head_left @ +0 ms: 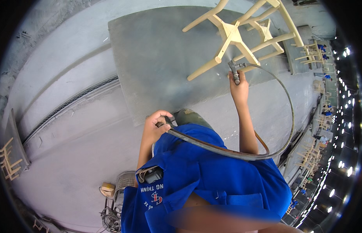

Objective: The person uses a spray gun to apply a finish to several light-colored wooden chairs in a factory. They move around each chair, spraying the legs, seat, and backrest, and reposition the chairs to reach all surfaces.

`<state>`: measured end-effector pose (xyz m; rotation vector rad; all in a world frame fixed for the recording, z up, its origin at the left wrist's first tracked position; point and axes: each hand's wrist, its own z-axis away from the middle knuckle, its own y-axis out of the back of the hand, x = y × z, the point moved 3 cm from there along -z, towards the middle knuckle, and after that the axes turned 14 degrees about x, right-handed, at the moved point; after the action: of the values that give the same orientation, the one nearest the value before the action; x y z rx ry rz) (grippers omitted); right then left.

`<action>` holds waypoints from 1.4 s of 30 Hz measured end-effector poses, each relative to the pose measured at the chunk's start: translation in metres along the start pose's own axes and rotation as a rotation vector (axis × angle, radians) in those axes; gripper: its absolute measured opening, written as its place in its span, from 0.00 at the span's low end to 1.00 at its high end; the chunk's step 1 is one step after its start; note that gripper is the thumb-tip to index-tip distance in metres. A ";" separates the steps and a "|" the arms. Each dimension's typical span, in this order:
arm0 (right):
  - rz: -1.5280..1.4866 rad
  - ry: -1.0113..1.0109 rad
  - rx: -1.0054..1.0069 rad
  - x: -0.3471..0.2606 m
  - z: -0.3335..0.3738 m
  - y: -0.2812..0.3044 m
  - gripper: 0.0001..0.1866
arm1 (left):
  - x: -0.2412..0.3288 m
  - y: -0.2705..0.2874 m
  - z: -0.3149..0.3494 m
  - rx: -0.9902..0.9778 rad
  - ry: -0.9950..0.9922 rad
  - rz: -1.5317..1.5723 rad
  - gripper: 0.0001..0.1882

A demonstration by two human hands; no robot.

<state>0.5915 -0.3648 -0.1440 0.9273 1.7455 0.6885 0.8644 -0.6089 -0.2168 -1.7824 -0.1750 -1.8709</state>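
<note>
Right hand: this hand (239, 86) is closed around the handle of a spray gun (234, 73), with the forearm stretched forward from the body.
Spray gun: it stands nearly upright in the picture, its head just beside the lower legs of the chair frame; because of the wide lens and the haze, I cannot say surely whether a mist comes out.
Left hand: this hand (152, 128) is at the waist, with the fingers curved and the thumb bent, holding a hose (212, 146).
Hose: from the left hand it passes across the front of the shirt, makes a large loop on the right side and goes up to the spray gun.
Chair frame: it is of pale wood (230, 34), at the upper right over the board, with crossed bars in the middle and round legs going outward.
Board: a large grey sheet (146, 50) lies in front of the person, beyond the trousers (195, 119).
Shirt: it is blue (223, 174), and a dark object (153, 176) sits in the pocket.
Floor at left: a yellow box (107, 189) is near a tangled cord (111, 220); farther away are small chair parts (9, 163).
Right edge: more pale chairs (311, 155) stand in a row, near bright lamps (349, 171).
</note>
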 end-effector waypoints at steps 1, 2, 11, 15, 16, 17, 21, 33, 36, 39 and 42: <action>0.043 0.017 -0.009 -0.007 -0.006 0.001 0.20 | 0.001 -0.003 -0.002 0.014 -0.018 0.012 0.18; 0.075 0.036 -0.017 -0.012 -0.014 0.000 0.20 | 0.002 -0.006 -0.005 0.038 -0.051 0.008 0.17; 0.062 0.195 -0.043 -0.014 -0.100 -0.013 0.20 | 0.014 -0.040 0.000 0.377 0.152 -0.005 0.16; 0.036 0.378 0.148 -0.011 -0.119 -0.046 0.19 | 0.024 -0.055 0.003 0.494 0.086 -0.059 0.17; 0.051 0.361 0.113 -0.009 -0.127 -0.066 0.19 | 0.025 -0.058 0.005 0.521 0.110 -0.045 0.17; 0.057 0.371 0.087 -0.007 -0.137 -0.090 0.20 | 0.025 -0.061 0.006 0.548 0.121 -0.054 0.17; 0.124 0.401 -0.095 0.002 -0.166 -0.203 0.22 | 0.023 -0.071 0.013 0.692 0.142 -0.174 0.16; -0.018 0.228 -0.449 -0.016 -0.183 -0.249 0.23 | 0.030 -0.080 0.007 0.583 0.056 -0.171 0.24; 0.130 0.301 -0.257 -0.024 -0.212 -0.163 0.23 | 0.028 -0.082 -0.007 0.386 0.048 -0.190 0.29; 0.188 0.469 -0.075 -0.033 -0.232 -0.067 0.21 | 0.025 -0.084 -0.025 0.245 0.064 -0.203 0.33; 0.102 0.624 0.186 -0.049 -0.238 0.006 0.21 | 0.021 -0.091 -0.040 0.134 0.055 -0.189 0.34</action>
<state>0.3795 -0.4093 -0.0345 0.9978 2.3534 0.9653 0.7876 -0.5565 -0.1768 -1.6706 -0.4518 -1.9857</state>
